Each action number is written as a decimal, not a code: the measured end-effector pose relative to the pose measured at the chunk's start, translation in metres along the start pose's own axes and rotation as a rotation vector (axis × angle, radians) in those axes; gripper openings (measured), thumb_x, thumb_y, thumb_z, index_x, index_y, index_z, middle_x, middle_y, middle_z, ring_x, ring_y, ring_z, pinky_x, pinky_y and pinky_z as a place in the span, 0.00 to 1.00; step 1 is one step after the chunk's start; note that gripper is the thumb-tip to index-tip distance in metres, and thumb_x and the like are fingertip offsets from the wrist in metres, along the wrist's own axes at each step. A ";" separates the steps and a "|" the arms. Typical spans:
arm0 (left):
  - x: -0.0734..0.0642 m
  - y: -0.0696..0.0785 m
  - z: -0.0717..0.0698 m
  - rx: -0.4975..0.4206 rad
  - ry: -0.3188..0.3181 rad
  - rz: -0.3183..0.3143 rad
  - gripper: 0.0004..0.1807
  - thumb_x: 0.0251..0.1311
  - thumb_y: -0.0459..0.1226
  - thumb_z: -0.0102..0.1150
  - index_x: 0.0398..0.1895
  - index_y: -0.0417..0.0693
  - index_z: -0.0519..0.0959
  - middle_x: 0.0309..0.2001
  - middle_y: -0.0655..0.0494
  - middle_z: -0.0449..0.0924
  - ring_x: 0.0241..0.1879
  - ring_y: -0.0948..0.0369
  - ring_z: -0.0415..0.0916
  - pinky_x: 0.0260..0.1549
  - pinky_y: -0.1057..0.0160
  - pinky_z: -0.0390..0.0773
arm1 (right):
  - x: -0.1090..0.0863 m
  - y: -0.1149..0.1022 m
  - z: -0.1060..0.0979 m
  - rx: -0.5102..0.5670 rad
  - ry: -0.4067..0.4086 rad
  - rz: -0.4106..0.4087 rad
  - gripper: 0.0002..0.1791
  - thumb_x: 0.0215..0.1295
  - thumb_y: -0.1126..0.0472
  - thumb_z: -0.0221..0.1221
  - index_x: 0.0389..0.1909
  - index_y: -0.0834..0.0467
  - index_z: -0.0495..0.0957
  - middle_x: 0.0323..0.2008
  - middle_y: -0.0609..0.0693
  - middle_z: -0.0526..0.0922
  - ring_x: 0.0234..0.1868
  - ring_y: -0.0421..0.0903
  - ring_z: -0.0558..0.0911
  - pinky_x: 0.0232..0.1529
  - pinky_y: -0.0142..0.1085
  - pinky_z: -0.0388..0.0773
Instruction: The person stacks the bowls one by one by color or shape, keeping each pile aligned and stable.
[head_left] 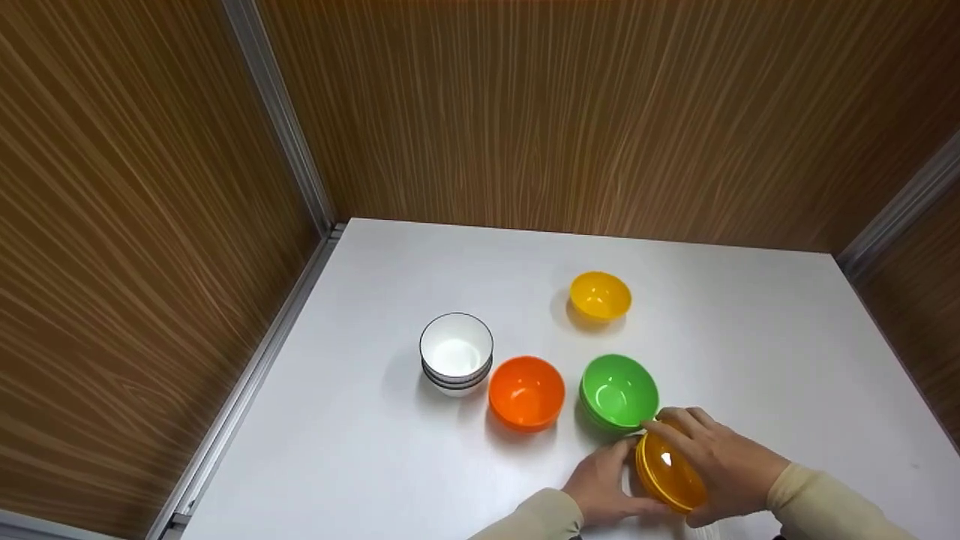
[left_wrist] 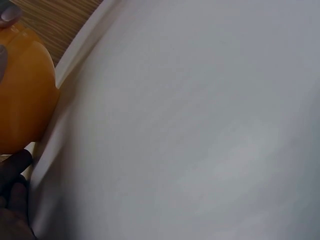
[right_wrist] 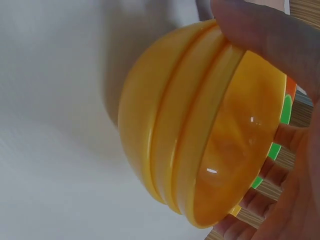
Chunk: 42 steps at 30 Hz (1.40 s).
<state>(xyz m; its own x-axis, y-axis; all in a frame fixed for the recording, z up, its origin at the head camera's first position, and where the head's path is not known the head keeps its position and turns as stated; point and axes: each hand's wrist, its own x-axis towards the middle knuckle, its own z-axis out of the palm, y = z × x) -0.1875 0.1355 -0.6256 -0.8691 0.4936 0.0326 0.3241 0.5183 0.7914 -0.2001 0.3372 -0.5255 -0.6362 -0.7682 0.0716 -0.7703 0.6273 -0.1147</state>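
A stack of yellow bowls [head_left: 671,469] is tilted on its side near the table's front, right of centre. My right hand [head_left: 716,461] grips it by the rim, thumb on the near side and fingers on the far side. The right wrist view shows several nested rims in the yellow stack [right_wrist: 170,120]. On the stack's left, my left hand [head_left: 604,487] curves round the outside, with thumb and fingers at opposite sides. In the left wrist view, only part of the yellow stack [left_wrist: 25,95] shows at the left edge. Just beyond the hands stand stacked green bowls [head_left: 619,390].
An orange bowl [head_left: 526,394] stands left of the green ones, with a stack of white, dark-rimmed bowls [head_left: 456,352] beside it. Farther back is a single yellow bowl [head_left: 600,297]. Wood-grain panels [head_left: 570,112] border the white table [head_left: 337,450].
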 end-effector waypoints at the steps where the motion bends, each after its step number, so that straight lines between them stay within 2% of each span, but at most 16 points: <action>1: 0.000 0.000 0.000 -0.001 0.001 -0.001 0.52 0.40 0.67 0.66 0.71 0.63 0.59 0.66 0.68 0.65 0.62 0.67 0.66 0.61 0.63 0.69 | 0.000 0.000 0.000 0.000 -0.002 0.003 0.66 0.18 0.38 0.79 0.67 0.56 0.65 0.57 0.50 0.68 0.53 0.46 0.70 0.43 0.45 0.83; 9: -0.001 0.000 0.000 0.004 -0.002 -0.010 0.52 0.41 0.67 0.66 0.71 0.63 0.59 0.66 0.67 0.65 0.62 0.67 0.66 0.60 0.63 0.69 | -0.001 -0.001 -0.001 -0.013 0.007 -0.006 0.70 0.16 0.38 0.78 0.70 0.56 0.62 0.58 0.53 0.68 0.52 0.49 0.71 0.42 0.48 0.83; 15: 0.000 0.000 0.000 0.019 -0.011 -0.007 0.52 0.42 0.66 0.65 0.71 0.61 0.59 0.66 0.66 0.65 0.62 0.67 0.66 0.61 0.62 0.69 | -0.003 -0.001 -0.003 0.037 -0.060 0.039 0.70 0.20 0.37 0.78 0.73 0.53 0.58 0.60 0.55 0.66 0.55 0.50 0.70 0.44 0.48 0.83; 20: 0.001 -0.001 0.000 0.012 -0.005 0.018 0.51 0.42 0.66 0.66 0.71 0.61 0.59 0.65 0.67 0.67 0.61 0.68 0.67 0.60 0.64 0.69 | -0.003 -0.002 -0.004 0.054 -0.098 0.081 0.73 0.23 0.31 0.75 0.75 0.50 0.52 0.60 0.56 0.66 0.54 0.52 0.73 0.46 0.52 0.81; 23: 0.001 -0.002 0.001 0.012 -0.004 0.037 0.50 0.43 0.66 0.66 0.70 0.61 0.60 0.64 0.68 0.68 0.59 0.70 0.67 0.59 0.66 0.70 | -0.004 -0.002 -0.003 0.039 -0.065 0.066 0.75 0.20 0.30 0.75 0.75 0.51 0.51 0.58 0.56 0.68 0.50 0.51 0.75 0.44 0.51 0.82; 26: 0.002 -0.003 0.001 0.011 -0.008 0.042 0.50 0.43 0.66 0.66 0.70 0.61 0.60 0.63 0.69 0.68 0.59 0.70 0.67 0.59 0.67 0.70 | -0.005 -0.001 0.000 0.025 -0.020 0.043 0.76 0.18 0.32 0.76 0.75 0.53 0.53 0.57 0.54 0.68 0.48 0.48 0.74 0.40 0.45 0.84; 29: 0.002 -0.003 0.001 0.004 -0.011 0.043 0.50 0.43 0.66 0.65 0.70 0.61 0.60 0.63 0.70 0.68 0.59 0.70 0.67 0.59 0.66 0.69 | -0.006 0.000 0.002 0.034 0.002 0.032 0.74 0.20 0.33 0.77 0.74 0.54 0.54 0.56 0.53 0.67 0.48 0.47 0.74 0.37 0.42 0.84; 34: 0.001 -0.002 0.000 0.009 -0.006 0.054 0.50 0.43 0.67 0.64 0.70 0.60 0.60 0.63 0.69 0.68 0.60 0.70 0.66 0.60 0.66 0.69 | -0.006 0.001 0.001 0.049 0.007 0.024 0.73 0.22 0.31 0.76 0.74 0.54 0.54 0.56 0.53 0.67 0.49 0.47 0.74 0.39 0.43 0.84; 37: 0.001 -0.001 0.000 0.017 -0.002 0.041 0.51 0.42 0.67 0.65 0.71 0.61 0.59 0.65 0.68 0.67 0.61 0.69 0.66 0.60 0.65 0.69 | -0.006 0.001 -0.003 0.064 -0.007 0.036 0.72 0.26 0.28 0.73 0.75 0.54 0.53 0.58 0.56 0.68 0.50 0.48 0.76 0.41 0.48 0.83; 42: 0.000 0.000 0.000 0.007 -0.005 0.022 0.50 0.43 0.64 0.68 0.70 0.61 0.60 0.65 0.68 0.67 0.61 0.69 0.66 0.60 0.64 0.69 | -0.003 0.007 -0.017 0.129 -0.025 0.129 0.61 0.43 0.29 0.66 0.75 0.51 0.52 0.63 0.60 0.68 0.50 0.54 0.78 0.41 0.52 0.83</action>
<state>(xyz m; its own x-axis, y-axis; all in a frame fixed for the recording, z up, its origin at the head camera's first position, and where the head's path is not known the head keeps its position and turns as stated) -0.1875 0.1353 -0.6259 -0.8599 0.5083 0.0464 0.3452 0.5122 0.7865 -0.2047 0.3460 -0.5097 -0.7267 -0.6866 0.0236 -0.6696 0.7001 -0.2480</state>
